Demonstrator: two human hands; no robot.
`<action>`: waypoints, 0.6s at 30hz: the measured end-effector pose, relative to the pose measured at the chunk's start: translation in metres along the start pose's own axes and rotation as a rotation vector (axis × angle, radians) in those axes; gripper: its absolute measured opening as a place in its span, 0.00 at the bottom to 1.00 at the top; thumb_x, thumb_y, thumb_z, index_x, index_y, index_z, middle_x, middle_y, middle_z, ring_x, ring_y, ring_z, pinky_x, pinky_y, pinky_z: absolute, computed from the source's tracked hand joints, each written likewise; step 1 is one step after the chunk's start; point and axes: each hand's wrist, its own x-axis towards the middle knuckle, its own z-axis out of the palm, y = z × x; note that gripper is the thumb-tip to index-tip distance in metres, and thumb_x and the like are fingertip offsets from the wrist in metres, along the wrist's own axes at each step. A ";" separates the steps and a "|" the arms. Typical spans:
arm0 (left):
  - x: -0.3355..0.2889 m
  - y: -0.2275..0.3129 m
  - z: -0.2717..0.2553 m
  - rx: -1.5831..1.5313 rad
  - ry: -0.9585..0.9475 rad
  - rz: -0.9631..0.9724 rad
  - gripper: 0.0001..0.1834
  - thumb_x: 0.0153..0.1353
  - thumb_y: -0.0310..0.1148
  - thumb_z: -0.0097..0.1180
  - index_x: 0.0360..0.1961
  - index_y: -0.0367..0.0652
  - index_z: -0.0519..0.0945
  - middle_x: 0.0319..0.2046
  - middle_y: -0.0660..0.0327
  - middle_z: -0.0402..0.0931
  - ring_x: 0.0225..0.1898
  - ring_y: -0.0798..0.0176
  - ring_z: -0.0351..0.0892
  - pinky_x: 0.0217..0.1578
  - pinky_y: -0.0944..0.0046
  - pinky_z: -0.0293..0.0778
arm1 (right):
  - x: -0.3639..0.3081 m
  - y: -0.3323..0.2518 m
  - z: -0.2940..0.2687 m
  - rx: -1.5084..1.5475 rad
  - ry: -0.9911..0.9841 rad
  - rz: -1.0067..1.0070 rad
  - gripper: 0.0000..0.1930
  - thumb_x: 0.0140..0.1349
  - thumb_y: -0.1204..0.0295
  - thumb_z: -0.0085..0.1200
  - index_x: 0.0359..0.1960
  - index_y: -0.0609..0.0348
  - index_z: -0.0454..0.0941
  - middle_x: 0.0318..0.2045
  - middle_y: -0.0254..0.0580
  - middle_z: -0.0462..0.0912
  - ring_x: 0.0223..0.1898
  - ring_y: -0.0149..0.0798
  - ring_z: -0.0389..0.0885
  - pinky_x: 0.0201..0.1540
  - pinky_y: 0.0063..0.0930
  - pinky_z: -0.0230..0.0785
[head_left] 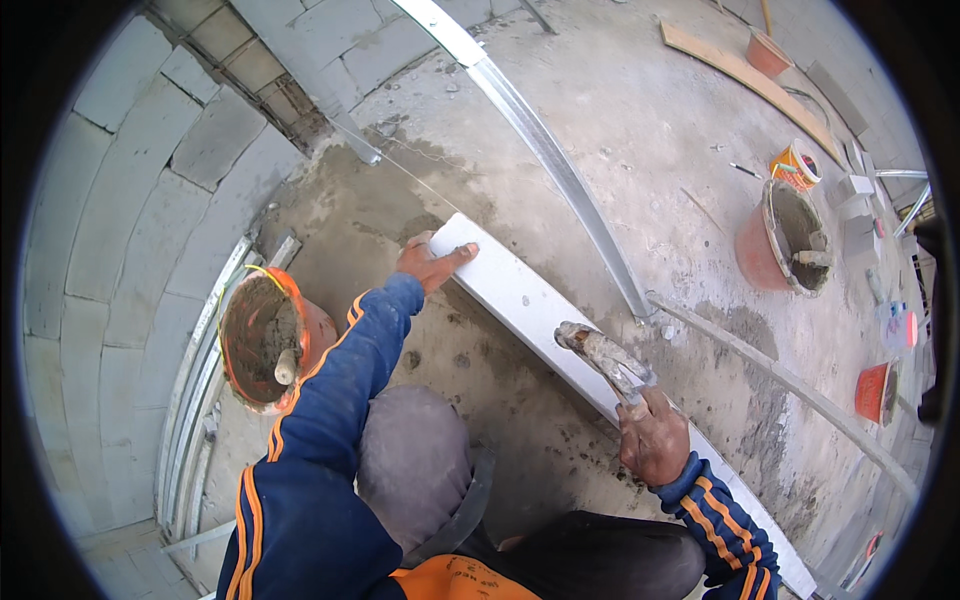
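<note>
A long, narrow white block (530, 300) lies diagonally on the floor, from the upper middle down to the lower right. My left hand (435, 264) grips its far end, with the thumb across the top face. My right hand (655, 438) is closed around the handle of a short mortar-caked tool that looks like a hammer (603, 358). The tool's head is over the block's top, pointing up and left; whether it touches cannot be seen. A thin string (415, 180) runs to the block's far end. My forearm sleeves are dark blue with orange stripes.
An orange mortar bucket (320, 330) stands at left beside metal channels (190, 400). Another mortar bucket (760, 250) is at right. A metal profile (540, 140) slants down to a pole (790, 375) on the concrete floor. Grey block walls (120, 220) rise at left.
</note>
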 end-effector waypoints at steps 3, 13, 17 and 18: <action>-0.001 0.000 -0.001 -0.005 -0.067 0.026 0.60 0.44 0.71 0.68 0.61 0.23 0.71 0.61 0.36 0.69 0.61 0.45 0.73 0.60 0.56 0.72 | -0.003 0.000 0.000 -0.044 -0.126 0.123 0.15 0.52 0.81 0.58 0.44 0.59 0.81 0.33 0.49 0.77 0.28 0.54 0.81 0.28 0.45 0.74; 0.011 -0.011 0.004 0.032 0.072 0.124 0.54 0.47 0.68 0.68 0.57 0.24 0.75 0.51 0.41 0.80 0.55 0.48 0.79 0.57 0.57 0.73 | -0.016 0.008 -0.001 -0.020 -0.053 0.081 0.22 0.53 0.77 0.58 0.53 0.53 0.78 0.34 0.48 0.78 0.28 0.55 0.80 0.31 0.46 0.74; 0.006 -0.005 0.000 -0.017 -0.060 0.088 0.57 0.46 0.72 0.65 0.57 0.25 0.75 0.51 0.41 0.79 0.56 0.46 0.79 0.58 0.55 0.73 | -0.038 0.009 -0.004 -0.142 -0.161 0.172 0.28 0.54 0.75 0.57 0.60 0.49 0.75 0.35 0.47 0.78 0.29 0.54 0.79 0.31 0.45 0.74; 0.004 -0.001 0.000 -0.016 -0.054 0.074 0.58 0.45 0.74 0.64 0.58 0.25 0.75 0.51 0.41 0.79 0.55 0.45 0.79 0.58 0.54 0.73 | -0.045 0.009 -0.005 -0.107 -0.160 0.188 0.30 0.54 0.75 0.58 0.63 0.47 0.73 0.35 0.47 0.78 0.29 0.53 0.80 0.31 0.45 0.74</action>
